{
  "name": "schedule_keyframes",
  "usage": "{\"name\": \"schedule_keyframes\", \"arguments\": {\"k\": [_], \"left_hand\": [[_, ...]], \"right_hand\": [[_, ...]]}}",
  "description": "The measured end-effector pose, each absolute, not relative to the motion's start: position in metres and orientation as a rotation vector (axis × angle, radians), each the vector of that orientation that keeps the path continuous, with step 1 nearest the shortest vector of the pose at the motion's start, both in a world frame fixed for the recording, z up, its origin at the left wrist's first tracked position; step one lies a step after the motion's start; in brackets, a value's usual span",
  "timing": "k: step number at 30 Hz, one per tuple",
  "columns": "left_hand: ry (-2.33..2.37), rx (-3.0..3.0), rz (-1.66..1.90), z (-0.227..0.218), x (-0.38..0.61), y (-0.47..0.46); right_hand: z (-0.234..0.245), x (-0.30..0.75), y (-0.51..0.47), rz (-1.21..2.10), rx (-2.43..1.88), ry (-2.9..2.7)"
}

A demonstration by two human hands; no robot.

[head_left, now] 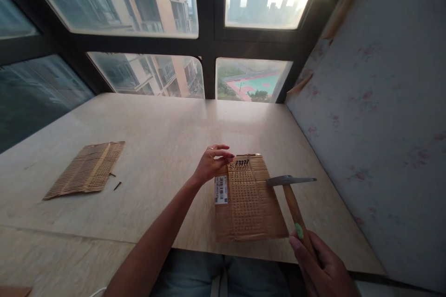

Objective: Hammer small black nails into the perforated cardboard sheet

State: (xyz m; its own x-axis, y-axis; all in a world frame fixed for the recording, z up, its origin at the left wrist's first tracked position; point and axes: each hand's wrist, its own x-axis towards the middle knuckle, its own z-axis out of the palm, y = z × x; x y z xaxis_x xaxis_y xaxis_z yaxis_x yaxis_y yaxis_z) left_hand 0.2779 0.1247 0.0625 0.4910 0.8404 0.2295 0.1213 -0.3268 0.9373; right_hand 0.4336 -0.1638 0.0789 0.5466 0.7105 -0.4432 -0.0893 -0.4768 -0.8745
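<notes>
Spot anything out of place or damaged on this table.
Two loose nails lie on the table beside the left cardboard sheet, stray from the upright nails in the near cardboard sheet. Both sheets are riddled with holes.

Left arm extended forward, left hand [212, 163] fingertips pinched together; right hand [324, 267] low, clenched.

L hand [211, 163] pinches at top-left edge of near cardboard sheet [249, 202], by row of dark nails [241, 163]. R hand [322, 267] grips hammer [294, 199], head over sheet's right side. 2nd cardboard [87, 169] far left on table [167, 125], loose nail [117, 186] beside it.
</notes>
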Motion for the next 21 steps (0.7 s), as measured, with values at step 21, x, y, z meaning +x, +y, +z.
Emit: {"name": "schedule_keyframes", "arguments": {"k": [21], "left_hand": [[0.724, 1.518, 0.781, 0.054, 0.276, 0.122]], "right_hand": [[0.086, 0.449, -0.140, 0.835, -1.834, -0.588]]}}
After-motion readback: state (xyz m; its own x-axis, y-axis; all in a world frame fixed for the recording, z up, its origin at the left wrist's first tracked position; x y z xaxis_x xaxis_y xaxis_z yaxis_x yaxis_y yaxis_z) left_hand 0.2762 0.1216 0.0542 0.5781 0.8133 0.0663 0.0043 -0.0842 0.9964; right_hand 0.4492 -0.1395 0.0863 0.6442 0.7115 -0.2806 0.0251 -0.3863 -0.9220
